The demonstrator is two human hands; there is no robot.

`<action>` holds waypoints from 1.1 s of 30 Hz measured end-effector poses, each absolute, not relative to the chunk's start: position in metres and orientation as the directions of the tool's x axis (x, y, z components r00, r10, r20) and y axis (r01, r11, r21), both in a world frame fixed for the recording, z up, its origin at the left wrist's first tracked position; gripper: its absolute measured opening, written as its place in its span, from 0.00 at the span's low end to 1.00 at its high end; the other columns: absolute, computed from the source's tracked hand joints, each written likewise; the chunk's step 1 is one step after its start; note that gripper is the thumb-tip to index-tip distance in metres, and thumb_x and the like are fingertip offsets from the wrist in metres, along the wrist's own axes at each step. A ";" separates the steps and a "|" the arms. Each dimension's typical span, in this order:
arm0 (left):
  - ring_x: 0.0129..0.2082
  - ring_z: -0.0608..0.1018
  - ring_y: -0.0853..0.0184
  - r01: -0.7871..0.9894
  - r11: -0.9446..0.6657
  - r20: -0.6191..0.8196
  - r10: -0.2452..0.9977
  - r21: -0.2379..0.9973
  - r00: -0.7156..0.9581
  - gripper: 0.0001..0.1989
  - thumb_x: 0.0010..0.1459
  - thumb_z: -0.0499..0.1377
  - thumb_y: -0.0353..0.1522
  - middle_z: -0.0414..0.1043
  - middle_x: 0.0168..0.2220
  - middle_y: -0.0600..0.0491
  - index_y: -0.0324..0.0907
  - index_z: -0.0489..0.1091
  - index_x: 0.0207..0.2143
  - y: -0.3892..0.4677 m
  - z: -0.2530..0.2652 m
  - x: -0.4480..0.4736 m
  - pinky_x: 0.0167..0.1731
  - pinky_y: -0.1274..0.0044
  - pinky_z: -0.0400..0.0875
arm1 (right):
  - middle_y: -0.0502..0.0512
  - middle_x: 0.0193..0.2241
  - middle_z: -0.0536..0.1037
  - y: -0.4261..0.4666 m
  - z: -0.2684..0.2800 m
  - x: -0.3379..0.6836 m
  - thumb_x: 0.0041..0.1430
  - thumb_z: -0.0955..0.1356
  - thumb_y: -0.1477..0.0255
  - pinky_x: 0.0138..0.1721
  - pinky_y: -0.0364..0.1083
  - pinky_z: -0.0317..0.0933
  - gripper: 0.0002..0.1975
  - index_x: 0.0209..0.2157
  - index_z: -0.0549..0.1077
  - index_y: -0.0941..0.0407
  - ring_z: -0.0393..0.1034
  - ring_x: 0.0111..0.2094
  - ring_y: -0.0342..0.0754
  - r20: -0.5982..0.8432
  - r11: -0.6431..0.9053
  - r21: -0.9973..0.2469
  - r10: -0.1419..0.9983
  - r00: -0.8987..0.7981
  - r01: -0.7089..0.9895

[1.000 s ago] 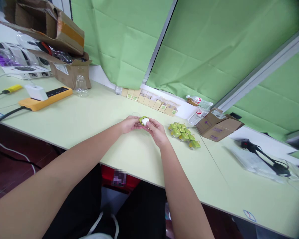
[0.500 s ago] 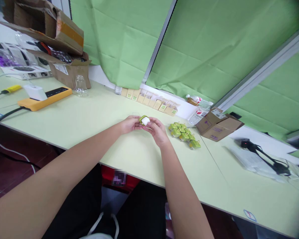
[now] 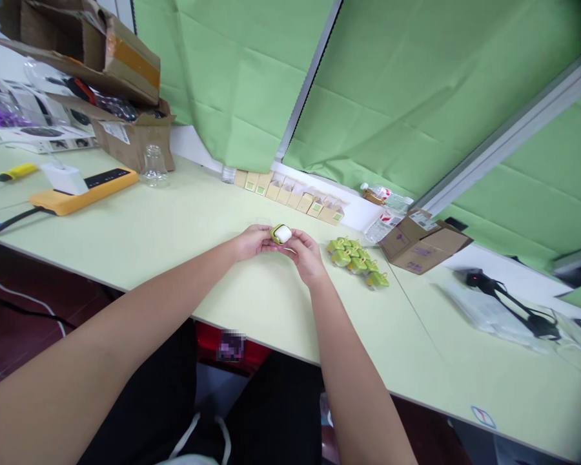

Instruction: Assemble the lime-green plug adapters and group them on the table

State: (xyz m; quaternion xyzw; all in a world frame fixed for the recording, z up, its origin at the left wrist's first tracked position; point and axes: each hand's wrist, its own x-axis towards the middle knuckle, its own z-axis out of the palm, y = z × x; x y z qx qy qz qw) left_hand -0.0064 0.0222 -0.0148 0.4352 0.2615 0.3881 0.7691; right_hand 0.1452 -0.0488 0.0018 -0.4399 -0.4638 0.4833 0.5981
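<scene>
Above the table's middle, a small rounded white piece, like an earbud case point(image 3: 283, 233), sits in an olive-green cover point(image 3: 274, 237). My left hand point(image 3: 250, 243) grips the cover from the left, its fingers closed round the edge. From the other side my right hand point(image 3: 306, 254) holds the same piece, thumb and fingers closed near the white part. Some fingertips are hidden behind it. Several small green cases with loops point(image 3: 356, 257), partly in clear plastic, stand grouped to the right of my right hand.
Small cardboard boxes point(image 3: 295, 196) line the wall. To the left are an orange power strip point(image 3: 84, 192), a clear plastic bottle point(image 3: 153, 165) and large cartons point(image 3: 135, 139). A brown box point(image 3: 419, 244) and a black strap device point(image 3: 513, 303) lie on the right.
My right thumb has drawn slightly back from the white piece, so more of its face shows. Both hands stay in nearly the same place. The view has shifted slightly.
</scene>
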 end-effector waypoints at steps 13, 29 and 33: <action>0.20 0.73 0.71 0.100 -0.465 0.368 0.799 0.880 0.475 0.13 0.58 0.58 0.40 0.72 0.22 0.55 0.40 0.75 0.31 0.016 -0.029 -0.001 0.23 0.78 0.68 | 0.52 0.37 0.79 -0.045 -0.011 0.157 0.45 0.76 0.63 0.41 0.48 0.70 0.20 0.40 0.76 0.55 0.73 0.33 0.45 0.135 0.122 -0.944 0.991 0.021 0.307; 0.40 0.76 0.62 0.358 -0.537 0.349 0.810 0.764 0.471 0.19 0.45 0.66 0.40 0.75 0.40 0.51 0.44 0.70 0.40 0.047 -0.031 -0.024 0.43 0.70 0.70 | 0.52 0.42 0.75 -0.036 -0.014 0.158 0.43 0.77 0.63 0.46 0.50 0.71 0.23 0.40 0.69 0.52 0.74 0.40 0.46 0.285 0.288 -0.957 0.909 0.304 0.035; 0.38 0.75 0.65 0.181 -0.557 0.357 0.715 0.810 0.602 0.27 0.44 0.66 0.37 0.75 0.42 0.51 0.45 0.64 0.47 0.031 -0.028 -0.018 0.41 0.72 0.70 | 0.55 0.44 0.75 -0.036 -0.015 0.156 0.45 0.76 0.63 0.45 0.49 0.69 0.22 0.41 0.69 0.53 0.74 0.42 0.47 0.356 0.316 -0.929 0.906 0.230 0.192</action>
